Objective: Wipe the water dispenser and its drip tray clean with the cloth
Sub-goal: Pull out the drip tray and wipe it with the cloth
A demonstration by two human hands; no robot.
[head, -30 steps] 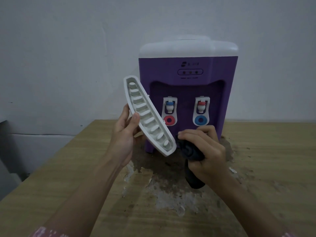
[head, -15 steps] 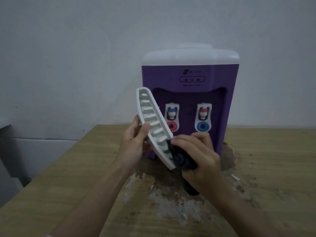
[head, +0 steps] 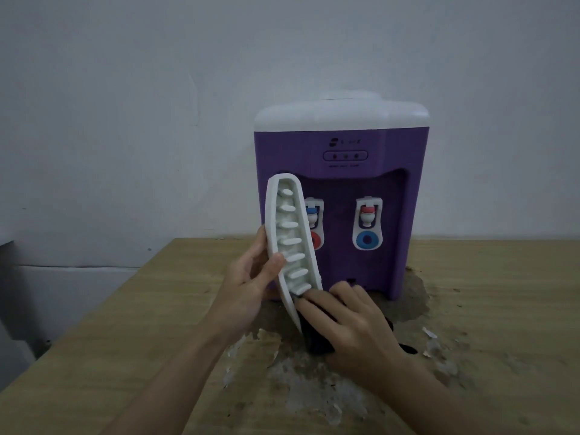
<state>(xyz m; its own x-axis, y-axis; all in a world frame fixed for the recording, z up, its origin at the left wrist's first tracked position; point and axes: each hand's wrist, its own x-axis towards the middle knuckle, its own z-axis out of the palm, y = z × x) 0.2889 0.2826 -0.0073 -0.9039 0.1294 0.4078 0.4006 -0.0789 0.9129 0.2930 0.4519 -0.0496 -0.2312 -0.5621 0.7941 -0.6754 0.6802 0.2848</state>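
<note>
So right now the drip tray [head: 290,243] is off the machine and held up nearly on end in front of the water dispenser [head: 340,196], slotted face toward the camera. The left hand [head: 248,284] grips it along its left edge, thumb hooked over the rim, fingers behind. The right hand [head: 348,324] has the dark cloth [head: 317,339] bunched under its fingers and is pressing it against the tray's bottom end. My take on doing this bit properly: work the cloth up the tray slot by slot, and push a fold into each gap instead of just skimming the ridges, since gunk probably sits between them. Keep the left grip firm so the tray doesn't twist under the pressure. The dispenser itself stands on the wooden table [head: 502,309] against the wall, and I'd guess it's next.
</note>
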